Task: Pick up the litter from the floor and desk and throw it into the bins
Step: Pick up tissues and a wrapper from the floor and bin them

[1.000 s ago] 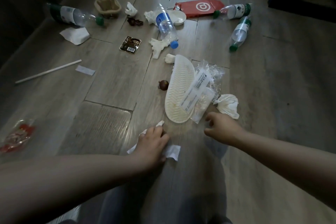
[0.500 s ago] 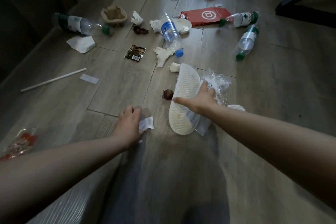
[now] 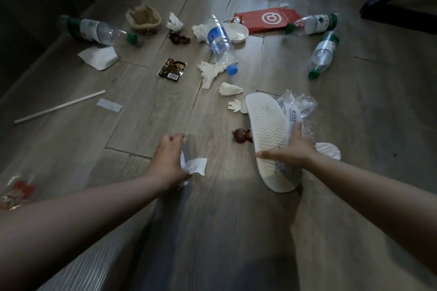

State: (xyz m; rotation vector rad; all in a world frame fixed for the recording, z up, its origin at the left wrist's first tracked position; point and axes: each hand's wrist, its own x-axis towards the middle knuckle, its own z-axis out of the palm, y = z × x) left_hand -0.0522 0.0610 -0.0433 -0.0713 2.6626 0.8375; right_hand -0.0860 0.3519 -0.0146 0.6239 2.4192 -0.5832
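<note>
Left of slipper [image 3: 267, 130]: left hand [image 3: 169, 160] clutches crumpled tissue [image 3: 195, 166]. Right hand [image 3: 292, 152] grips slipper plus plastic bag [image 3: 299, 107]; pinch both together or bag likely slips.

The red wrapper [image 3: 17, 190] at the left edge is blurred; the left hand [image 3: 169, 160] partly hides the crumpled paper [image 3: 197, 166].

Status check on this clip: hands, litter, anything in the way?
Left hand holds crumpled paper. Right hand grips white slipper, clear plastic bag against it. Blue-capped bottle and tissues on floor ahead; no bin in view.
</note>
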